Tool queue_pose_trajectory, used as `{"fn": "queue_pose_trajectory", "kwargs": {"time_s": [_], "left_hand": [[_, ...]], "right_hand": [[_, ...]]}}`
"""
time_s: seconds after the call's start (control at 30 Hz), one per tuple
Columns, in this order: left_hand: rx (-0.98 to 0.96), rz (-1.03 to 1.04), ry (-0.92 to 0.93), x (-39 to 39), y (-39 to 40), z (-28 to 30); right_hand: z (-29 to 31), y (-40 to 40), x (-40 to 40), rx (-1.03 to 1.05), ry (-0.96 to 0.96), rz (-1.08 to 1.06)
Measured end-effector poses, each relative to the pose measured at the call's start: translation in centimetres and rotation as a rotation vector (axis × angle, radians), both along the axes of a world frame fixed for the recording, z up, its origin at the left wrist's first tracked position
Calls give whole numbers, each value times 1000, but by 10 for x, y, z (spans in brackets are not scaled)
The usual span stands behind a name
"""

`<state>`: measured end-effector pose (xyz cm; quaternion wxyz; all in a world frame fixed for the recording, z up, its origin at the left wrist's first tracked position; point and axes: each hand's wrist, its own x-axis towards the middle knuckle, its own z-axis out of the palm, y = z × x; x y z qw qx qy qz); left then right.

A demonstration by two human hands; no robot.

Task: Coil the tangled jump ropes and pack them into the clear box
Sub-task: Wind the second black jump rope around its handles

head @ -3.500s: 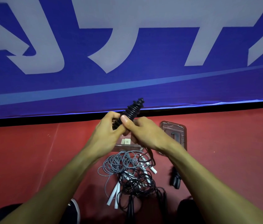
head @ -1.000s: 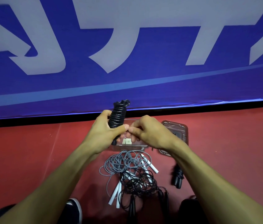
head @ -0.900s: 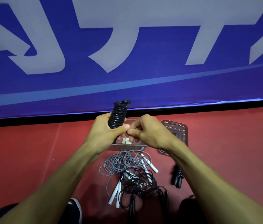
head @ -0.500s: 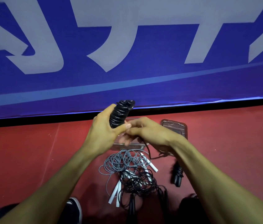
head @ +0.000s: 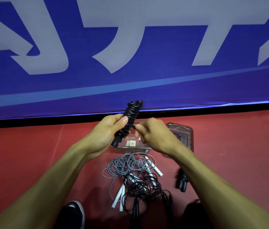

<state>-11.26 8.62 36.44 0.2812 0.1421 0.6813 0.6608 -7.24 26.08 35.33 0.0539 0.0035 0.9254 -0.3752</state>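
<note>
Your left hand (head: 107,133) grips a tightly wound black jump rope bundle (head: 129,119), held tilted with its upper end leaning right, above the red floor (head: 31,154). Your right hand (head: 153,136), just beside it, pinches the black cord end (head: 134,126) where it meets the bundle's right side. Directly beneath both hands stands the clear plastic box (head: 131,147); its clear lid (head: 182,134) lies touching the box's right side. Nearer you lie a loose grey jump rope with white handles (head: 127,166), tangled with a black jump rope (head: 143,184), and, under your right forearm, a second coiled black bundle (head: 182,180).
</note>
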Motion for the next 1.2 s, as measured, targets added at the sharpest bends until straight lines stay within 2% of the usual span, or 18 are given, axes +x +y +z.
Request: {"fn": "queue_pose_trajectory", "kwargs": {"time_s": [0.13,0.27,0.37,0.53,0.6,0.67,0.73,0.83,0.9,1.0,1.13,1.2], "left_hand": [[8,126,30,-3,-3,-3],[-29,207,91,0,1,-2],[-90,173,123,-2,2,0],[-273,147,280,-6,0,-2],[-444,131,416,-6,1,-5],[-508,109,480,-3,3,-9],[-392,47,397,2,4,-8],[-71,-7,144,5,-1,-1],[-26,-47,72,4,-5,3],[-171,-53,138,2,-7,0],[-475,80,445,0,1,-9],[-516,86,535,2,5,-11]], "right_hand": [[5,-3,0,-44,-37,5],[10,-7,0,-146,-95,100],[13,-14,3,-196,-70,146],[17,-15,4,-454,-154,77],[15,-16,3,-424,-130,54],[11,-14,1,-369,-90,59],[10,-9,0,-394,-86,81],[12,-3,0,-449,-92,131],[10,-5,1,-450,-97,125],[6,-4,0,-322,-65,52],[4,-5,1,-150,-18,8],[1,-7,0,-105,25,-2]]}}
